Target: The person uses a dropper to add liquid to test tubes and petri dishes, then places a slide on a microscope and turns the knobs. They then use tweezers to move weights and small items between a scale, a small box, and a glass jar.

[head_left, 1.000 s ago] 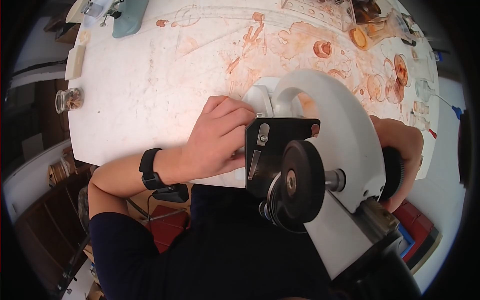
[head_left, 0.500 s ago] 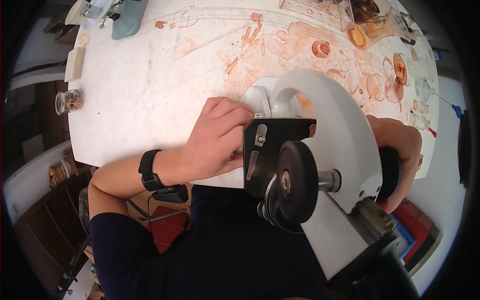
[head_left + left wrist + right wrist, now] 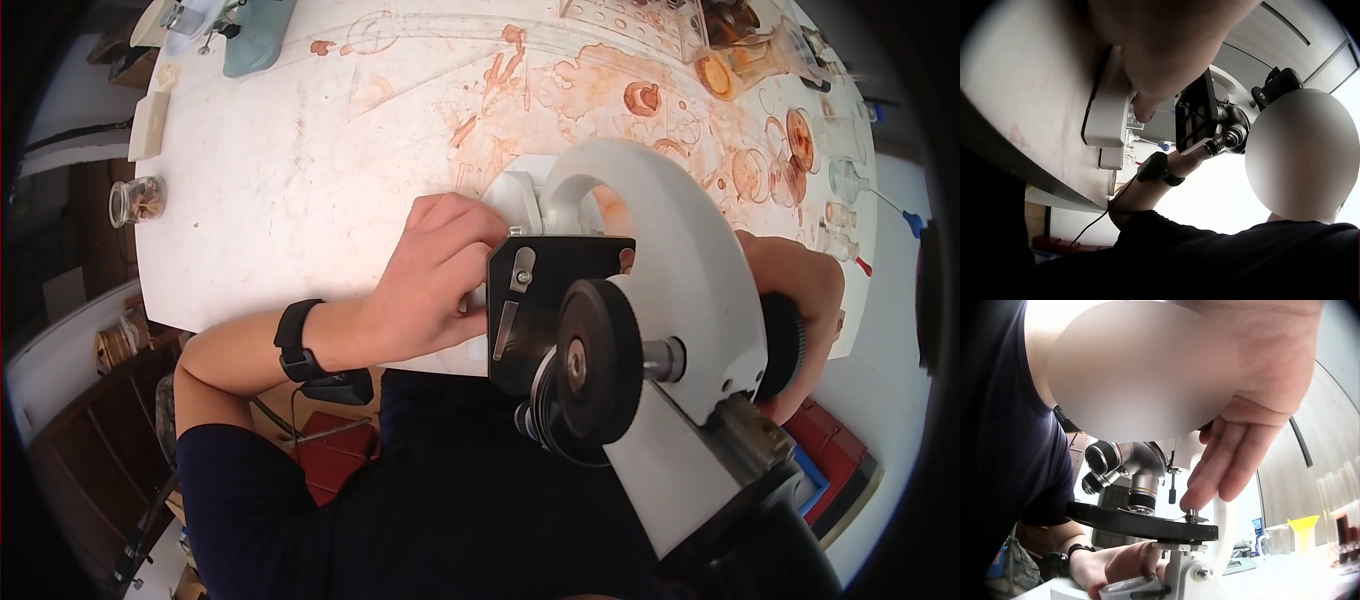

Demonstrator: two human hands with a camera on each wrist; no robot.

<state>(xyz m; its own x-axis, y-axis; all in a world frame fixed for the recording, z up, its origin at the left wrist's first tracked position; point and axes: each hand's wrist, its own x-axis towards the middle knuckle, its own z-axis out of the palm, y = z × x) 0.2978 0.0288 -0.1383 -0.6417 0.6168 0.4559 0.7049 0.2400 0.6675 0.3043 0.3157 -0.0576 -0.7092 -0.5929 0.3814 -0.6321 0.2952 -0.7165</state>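
Observation:
A white microscope (image 3: 690,230) with a black stage (image 3: 560,265) and large black focus knobs (image 3: 600,360) stands before the person. My left hand (image 3: 435,275) reaches in at the stage's left side, fingertips hidden behind it in the head view. Below the stage in the right wrist view, that hand's fingers hold the rim of a round mirror (image 3: 1125,588). My right hand (image 3: 815,290) lies along the right-hand focus knob, its fingers extending past the arm. Their tips come down at a stage clip (image 3: 1192,515), beside the objectives (image 3: 1143,495). Its thumb is hidden.
Reddish stains mark the white table (image 3: 260,240). A glass jar (image 3: 137,201) stands at the left edge, below a white block (image 3: 150,127). Glass dishes (image 3: 750,175), small bottles and a clear rack (image 3: 640,20) stand to the right and back. A teal stand (image 3: 258,40) is at the back left.
The left hand's fingers have shifted slightly at the stage's edge, with a gap now showing between them. The right hand stays in place by the knob.

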